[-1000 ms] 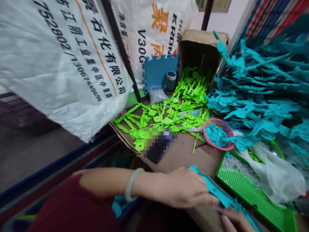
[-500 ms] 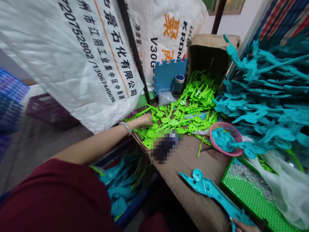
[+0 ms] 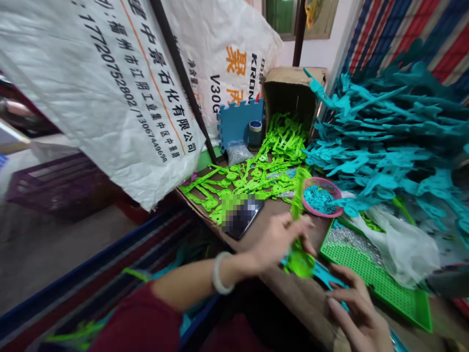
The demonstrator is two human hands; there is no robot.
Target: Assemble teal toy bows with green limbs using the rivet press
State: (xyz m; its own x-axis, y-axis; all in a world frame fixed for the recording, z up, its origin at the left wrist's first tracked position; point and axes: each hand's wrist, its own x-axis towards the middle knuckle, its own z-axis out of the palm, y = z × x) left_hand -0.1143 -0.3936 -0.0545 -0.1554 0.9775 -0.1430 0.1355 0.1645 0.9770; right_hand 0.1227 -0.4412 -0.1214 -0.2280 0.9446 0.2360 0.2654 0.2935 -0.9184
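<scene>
My left hand (image 3: 273,240), with a pale bangle at the wrist, is closed round a long lime-green plastic part (image 3: 301,188). This part stands roughly upright and is smeared by motion; its round end lies over a long teal plastic part (image 3: 324,275). At the lower right, my right hand (image 3: 361,313) has bent fingers against the teal part near the table edge. Whether anything small is also in those fingers is hidden. A dark phone (image 3: 246,215), partly blurred out, lies just beyond my left forearm.
Lime-green parts (image 3: 252,176) spill from an open carton (image 3: 293,74). Right of them rises a tall teal pile (image 3: 381,122). A pink basket (image 3: 340,211) of small teal pieces and a green tray (image 3: 397,298) of small metal bits sit nearby. A white sack (image 3: 120,98) hangs at left.
My left hand has come back from the lime-green heap with one part, now over the teal part. My right hand and the teal part have shifted up and left in view.
</scene>
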